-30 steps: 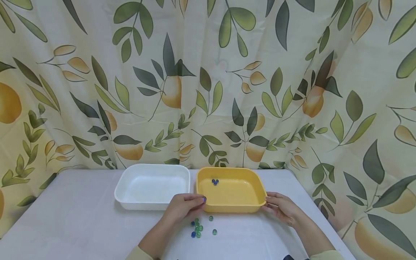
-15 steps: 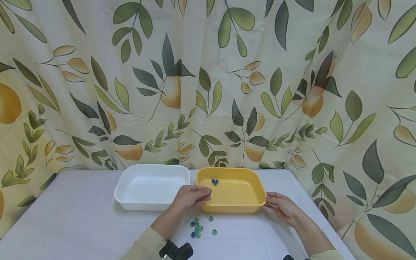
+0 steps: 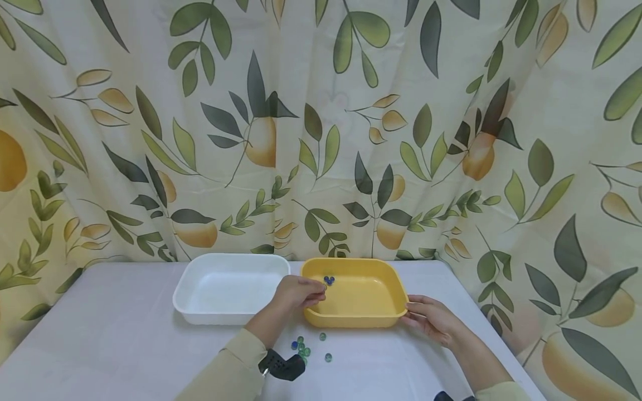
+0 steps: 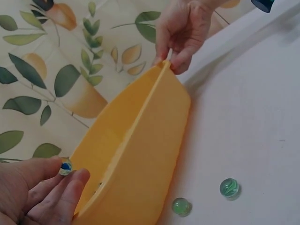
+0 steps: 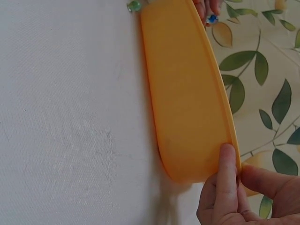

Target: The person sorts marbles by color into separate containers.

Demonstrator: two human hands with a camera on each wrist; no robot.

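Note:
My left hand (image 3: 295,295) pinches a clear marble with a blue swirl (image 4: 65,167) between thumb and fingertips, over the left part of the yellow tray (image 3: 356,322). Inside that tray, toward its back left, lie a few blue marbles (image 3: 329,280) close together. At the tray's right end, my right hand (image 3: 433,322) grips the rim, thumb on one side and fingers on the other, as the right wrist view (image 5: 243,197) shows. Green marbles and a blue one (image 3: 301,346) lie on the table in front of the tray, partly hidden by the left wrist's camera.
A white tray (image 3: 220,319) stands left of the yellow one, behind my left forearm. Two green marbles (image 4: 229,187) lie apart from the cluster. A white cloth covers the table (image 3: 110,334), and a leaf-patterned curtain (image 3: 321,139) hangs behind it.
My left hand has moved up and forward with the marble, from the yellow tray's front left corner to over its inside. The right hand keeps its grip on the rim.

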